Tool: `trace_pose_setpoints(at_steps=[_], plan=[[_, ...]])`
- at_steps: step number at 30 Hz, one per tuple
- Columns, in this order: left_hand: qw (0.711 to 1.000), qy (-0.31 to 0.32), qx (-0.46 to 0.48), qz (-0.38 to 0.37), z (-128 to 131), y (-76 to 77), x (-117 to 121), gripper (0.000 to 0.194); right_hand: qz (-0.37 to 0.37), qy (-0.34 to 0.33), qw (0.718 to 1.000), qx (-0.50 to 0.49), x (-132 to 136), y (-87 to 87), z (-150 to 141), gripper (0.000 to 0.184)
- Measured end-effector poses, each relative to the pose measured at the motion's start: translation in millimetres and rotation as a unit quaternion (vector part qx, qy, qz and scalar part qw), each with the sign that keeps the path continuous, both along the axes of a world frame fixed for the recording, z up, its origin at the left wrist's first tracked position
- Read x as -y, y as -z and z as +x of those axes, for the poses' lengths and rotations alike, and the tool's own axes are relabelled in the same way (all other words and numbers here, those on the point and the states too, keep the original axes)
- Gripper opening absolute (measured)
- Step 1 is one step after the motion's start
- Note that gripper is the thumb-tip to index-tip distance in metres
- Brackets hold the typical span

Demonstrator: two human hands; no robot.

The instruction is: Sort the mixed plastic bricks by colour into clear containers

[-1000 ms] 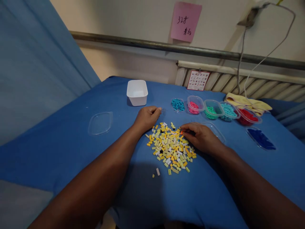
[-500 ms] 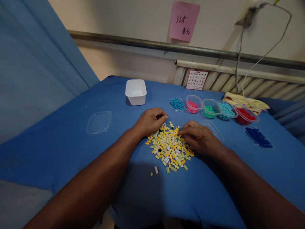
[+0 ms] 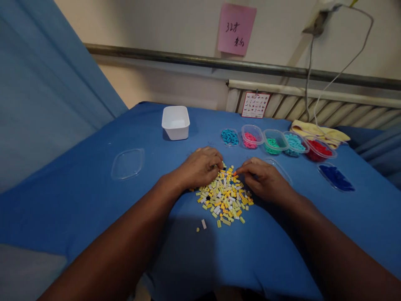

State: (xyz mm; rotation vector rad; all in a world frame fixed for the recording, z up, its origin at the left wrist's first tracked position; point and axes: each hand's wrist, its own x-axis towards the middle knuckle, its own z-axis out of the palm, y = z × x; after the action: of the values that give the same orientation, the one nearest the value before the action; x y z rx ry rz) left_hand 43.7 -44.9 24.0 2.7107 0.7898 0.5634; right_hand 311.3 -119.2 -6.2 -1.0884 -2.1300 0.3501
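A loose pile of small toy building bricks (image 3: 224, 196), mostly yellow and cream with some white, orange and black ones, lies on the blue cloth. My left hand (image 3: 203, 166) reaches over the pile's upper left edge, fingers curled together; whatever they hold is hidden. At the upper right edge, my right hand (image 3: 263, 177) has its thumb and index finger drawn together. An orange brick (image 3: 234, 173) shows right at that index fingertip; I cannot tell whether it is gripped. One white brick (image 3: 204, 224) and a tiny yellow brick (image 3: 197, 229) lie apart, nearer me.
A white tub (image 3: 176, 129) stands behind my left hand. Clear tubs of pink (image 3: 250, 140), green, turquoise and red bricks (image 3: 319, 148) line the back right, beside shallow lots of teal (image 3: 229, 137) and dark blue bricks (image 3: 336, 177). A clear lid (image 3: 128, 164) lies left.
My left hand has come from beyond the pile's upper left edge to over it, rightward and slightly nearer me. My right hand has hardly moved. The view has shifted slightly.
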Motion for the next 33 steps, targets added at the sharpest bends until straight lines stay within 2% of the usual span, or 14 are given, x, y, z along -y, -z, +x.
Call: trace_pose_setpoints(at_steps=[4, 10, 14, 20, 26, 33], plan=[[0.999, 0.032, -0.001, -0.015, 4.2, -0.3, 5.0, 0.021, -0.039, 0.065, 0.995, -0.063, -1.7, 0.2, -3.3, 0.023], [0.998, 0.008, -0.038, -0.038, 3.4, -5.2, 7.2, 0.030, -0.091, 0.059, 0.988, -0.112, 0.4, -0.3, -9.6, 0.015], [0.997, -0.012, -0.042, -0.059, -0.2, -9.6, 4.9, 0.035, -0.112, 0.074, 0.982, -0.129, 2.4, 0.0, -11.7, 0.018], [0.996, -0.019, -0.044, -0.071, -1.1, -10.0, 6.4, 0.025, -0.137, 0.108, 0.973, -0.148, 4.3, -4.1, -13.1, 0.024], [0.996, -0.015, -0.076, -0.051, 1.7, -11.2, 11.0, 0.032, -0.151, 0.097, 0.970, -0.162, 6.1, -7.5, -18.2, 0.024], [0.997, -0.014, -0.071, -0.042, 2.8, -8.9, 10.0, 0.017, -0.177, 0.077, 0.967, -0.165, 7.2, 1.0, -18.4, 0.023]])
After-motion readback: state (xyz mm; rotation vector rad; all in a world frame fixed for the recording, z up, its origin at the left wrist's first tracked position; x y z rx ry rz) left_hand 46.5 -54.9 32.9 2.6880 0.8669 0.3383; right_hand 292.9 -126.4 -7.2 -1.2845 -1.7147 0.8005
